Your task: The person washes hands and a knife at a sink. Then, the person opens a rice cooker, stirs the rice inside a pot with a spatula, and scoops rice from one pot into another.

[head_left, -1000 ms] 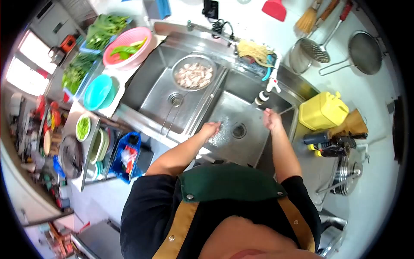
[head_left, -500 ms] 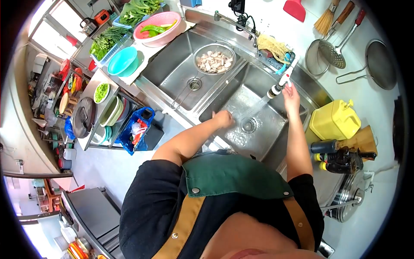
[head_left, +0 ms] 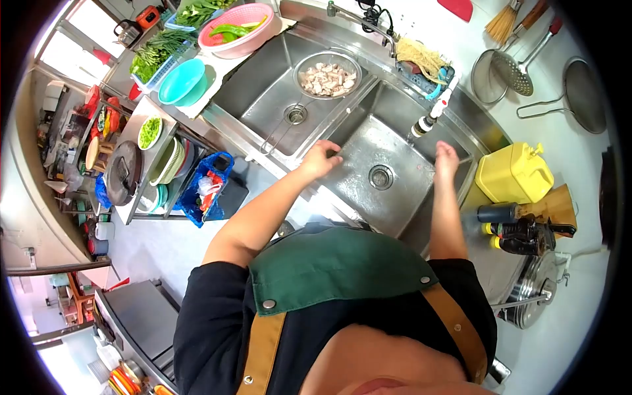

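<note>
My left hand (head_left: 321,158) hovers at the front end of the divider between the two sink basins, fingers loosely bent and apart, with nothing in it. Over the right side of the right basin (head_left: 368,148) is my right hand (head_left: 446,161); its fingers are slightly curled and it holds nothing visible. Just beyond that hand, the white faucet sprayer (head_left: 431,115) points down into the basin, and no stream shows from it. A round drain (head_left: 380,176) lies in the wet basin floor. In the left basin, a wire strainer (head_left: 327,74) holds pale chopped pieces (head_left: 326,80).
A yellow jug (head_left: 513,174) and dark bottles (head_left: 523,237) stand right of the sink. Strainers and a slotted skimmer (head_left: 512,72) hang on the wall. At the left are a turquoise bowl (head_left: 183,82), a pink basin (head_left: 237,39) and a rack with a blue bag (head_left: 207,191).
The water stream from the sprayer has stopped. My right hand has left the sprayer and moved down towards me. My left hand has moved left, from the right basin to the divider, and its fingers have opened.
</note>
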`<action>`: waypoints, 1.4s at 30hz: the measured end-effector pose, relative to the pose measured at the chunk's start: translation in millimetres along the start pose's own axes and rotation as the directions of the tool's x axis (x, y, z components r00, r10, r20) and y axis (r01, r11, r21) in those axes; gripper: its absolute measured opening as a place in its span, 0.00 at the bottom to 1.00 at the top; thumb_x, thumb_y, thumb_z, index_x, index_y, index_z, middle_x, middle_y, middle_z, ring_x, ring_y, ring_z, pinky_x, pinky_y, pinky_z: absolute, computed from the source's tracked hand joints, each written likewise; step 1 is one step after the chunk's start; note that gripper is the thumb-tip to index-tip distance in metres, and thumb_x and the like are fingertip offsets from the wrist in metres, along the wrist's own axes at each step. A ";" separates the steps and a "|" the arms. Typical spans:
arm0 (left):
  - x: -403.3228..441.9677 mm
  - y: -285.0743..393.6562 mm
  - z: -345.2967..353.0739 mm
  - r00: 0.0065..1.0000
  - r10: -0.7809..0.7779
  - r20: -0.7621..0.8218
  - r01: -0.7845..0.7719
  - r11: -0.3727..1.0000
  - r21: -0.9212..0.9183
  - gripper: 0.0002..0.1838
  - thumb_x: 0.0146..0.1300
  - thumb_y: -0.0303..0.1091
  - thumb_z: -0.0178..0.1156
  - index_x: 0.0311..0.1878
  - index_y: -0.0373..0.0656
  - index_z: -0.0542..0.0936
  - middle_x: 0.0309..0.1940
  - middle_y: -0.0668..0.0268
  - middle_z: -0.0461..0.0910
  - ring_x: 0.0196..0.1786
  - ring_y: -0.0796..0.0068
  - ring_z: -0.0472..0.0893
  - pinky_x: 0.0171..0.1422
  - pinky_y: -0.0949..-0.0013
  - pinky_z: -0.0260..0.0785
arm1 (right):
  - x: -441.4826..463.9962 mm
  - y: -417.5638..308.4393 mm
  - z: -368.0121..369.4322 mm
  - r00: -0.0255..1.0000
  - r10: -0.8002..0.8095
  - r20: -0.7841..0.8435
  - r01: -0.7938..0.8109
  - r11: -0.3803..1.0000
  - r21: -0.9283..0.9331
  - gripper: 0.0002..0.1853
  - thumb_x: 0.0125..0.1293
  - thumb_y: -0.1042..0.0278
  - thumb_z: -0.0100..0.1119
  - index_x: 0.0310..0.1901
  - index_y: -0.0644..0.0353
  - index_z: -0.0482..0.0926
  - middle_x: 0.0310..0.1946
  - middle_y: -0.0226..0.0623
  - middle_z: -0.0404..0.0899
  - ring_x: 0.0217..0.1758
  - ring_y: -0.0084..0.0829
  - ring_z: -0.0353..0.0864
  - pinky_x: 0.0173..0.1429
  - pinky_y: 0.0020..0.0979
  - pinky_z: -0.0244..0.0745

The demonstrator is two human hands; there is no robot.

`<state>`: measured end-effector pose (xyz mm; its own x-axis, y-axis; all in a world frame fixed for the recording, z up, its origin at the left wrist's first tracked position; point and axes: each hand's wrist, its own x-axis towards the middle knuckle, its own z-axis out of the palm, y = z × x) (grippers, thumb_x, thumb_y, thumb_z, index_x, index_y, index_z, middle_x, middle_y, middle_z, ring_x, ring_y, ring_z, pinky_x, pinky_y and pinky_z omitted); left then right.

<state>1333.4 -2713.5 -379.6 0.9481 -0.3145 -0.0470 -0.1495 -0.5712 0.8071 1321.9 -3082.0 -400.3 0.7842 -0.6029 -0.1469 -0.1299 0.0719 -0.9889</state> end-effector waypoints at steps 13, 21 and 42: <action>17.5 -127.4 -139.8 0.969 -0.025 -0.245 -0.050 0.953 -0.297 0.13 0.53 0.26 0.63 0.43 0.40 0.78 0.50 0.60 0.73 0.48 0.71 0.76 0.52 0.71 0.69 | -21.7 -24.8 201.7 0.864 -0.495 0.094 0.483 0.760 -0.436 0.16 0.52 0.69 0.63 0.44 0.58 0.79 0.40 0.35 0.76 0.41 0.28 0.75 0.46 0.27 0.69; 19.0 -219.2 -241.1 0.964 -0.233 -0.128 0.159 0.891 -0.426 0.08 0.57 0.26 0.60 0.41 0.41 0.79 0.24 0.73 0.77 0.25 0.88 0.70 0.28 0.82 0.61 | 29.7 -59.1 107.8 0.811 -0.542 -0.220 0.033 0.418 -0.908 0.34 0.52 0.57 0.62 0.59 0.64 0.64 0.56 0.54 0.68 0.60 0.51 0.65 0.61 0.42 0.61; 102.1 -198.0 -210.5 0.987 -0.152 -0.045 0.112 0.873 -0.475 0.09 0.57 0.22 0.59 0.42 0.39 0.77 0.27 0.71 0.75 0.29 0.85 0.72 0.36 0.81 0.65 | 76.0 20.6 356.7 0.960 -0.066 0.272 0.280 0.242 -0.929 0.08 0.54 0.60 0.55 0.28 0.49 0.84 0.36 0.36 0.81 0.42 0.39 0.78 0.47 0.37 0.71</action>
<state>1518.9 -2473.0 -420.2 0.9714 -0.1899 -0.1425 0.1096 -0.1735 0.9787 1595.3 -2842.9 -439.7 0.9265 -0.3673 -0.0817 -0.3756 -0.8896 -0.2600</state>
